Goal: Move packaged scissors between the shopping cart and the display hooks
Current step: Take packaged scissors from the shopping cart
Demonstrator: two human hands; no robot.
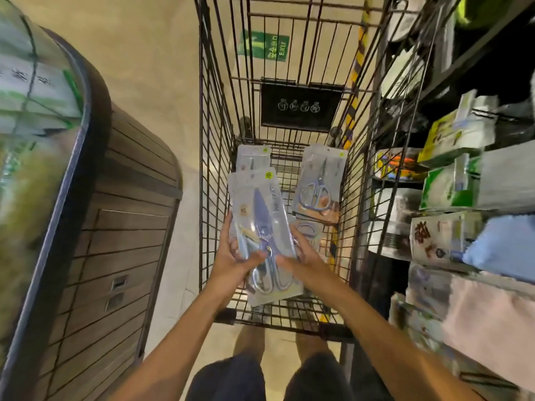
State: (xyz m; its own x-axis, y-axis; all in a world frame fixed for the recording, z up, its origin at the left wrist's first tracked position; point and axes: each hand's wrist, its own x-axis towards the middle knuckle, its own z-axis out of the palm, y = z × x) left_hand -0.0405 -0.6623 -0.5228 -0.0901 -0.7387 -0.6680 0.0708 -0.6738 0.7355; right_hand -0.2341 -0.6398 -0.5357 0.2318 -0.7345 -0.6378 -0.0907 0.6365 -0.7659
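Both hands hold a small stack of clear-packaged metal scissors over the near end of the black wire shopping cart. My left hand grips the stack's left edge with its thumb on the front. My right hand grips the right edge. More scissors packs lie in the cart: one leaning at the far right, one behind the stack at the far left, and one partly hidden under my right hand. No display hooks can be made out.
Shelves of boxed and bagged goods line the right side close to the cart. A curved glass-topped cabinet with wood-panel sides stands on the left. A strip of beige floor runs between cabinet and cart. My legs are below the cart handle.
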